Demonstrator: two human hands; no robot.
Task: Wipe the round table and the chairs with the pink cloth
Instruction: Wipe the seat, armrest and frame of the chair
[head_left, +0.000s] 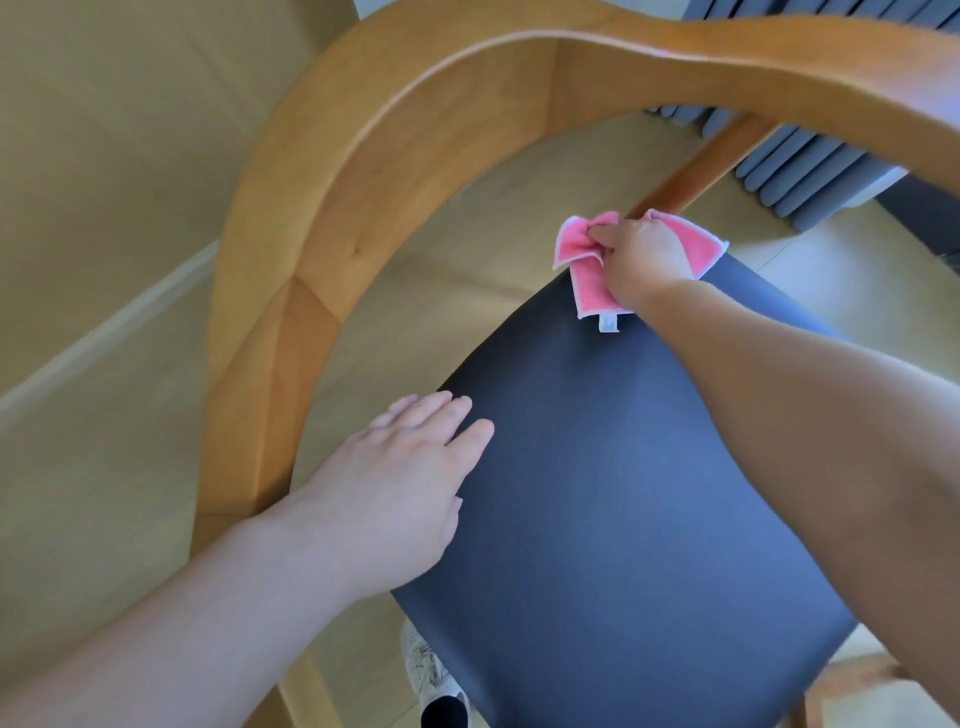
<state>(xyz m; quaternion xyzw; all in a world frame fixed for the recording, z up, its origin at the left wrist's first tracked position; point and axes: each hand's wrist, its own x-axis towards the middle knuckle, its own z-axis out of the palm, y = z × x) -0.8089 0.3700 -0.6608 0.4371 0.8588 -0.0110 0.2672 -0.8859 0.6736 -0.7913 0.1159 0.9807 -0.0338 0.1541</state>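
Pink cloth (587, 260): bunched up at the far corner of the chair's dark seat (623, 493), right next to where a wooden strut (701, 161) meets the seat. A little white tag hangs off its near edge.

Right hand (644, 260): fingers curled tight around the cloth, pressing it down onto the seat. Looks like a scrunched grip so the person can dig into that corner instead of swiping flat.

Left hand (400, 478): fingers straight and loose, holding nothing, lying flat on the seat's near left edge. Probably there to brace the chair so it doesn't slide while the other hand scrubs.

Hands together or apart: well apart, opposite ends of the seat.

Chair back (311, 260): curved wooden rail wrapping round above the seat; both arms reach in under it.

Round table: not in view, so can't tell whether it's been done.

Other stuff: pale wood floor (104, 467), grey ribbed thing (810, 166) beyond the chair, a pale shoe (428, 670) down by the seat's near corner.
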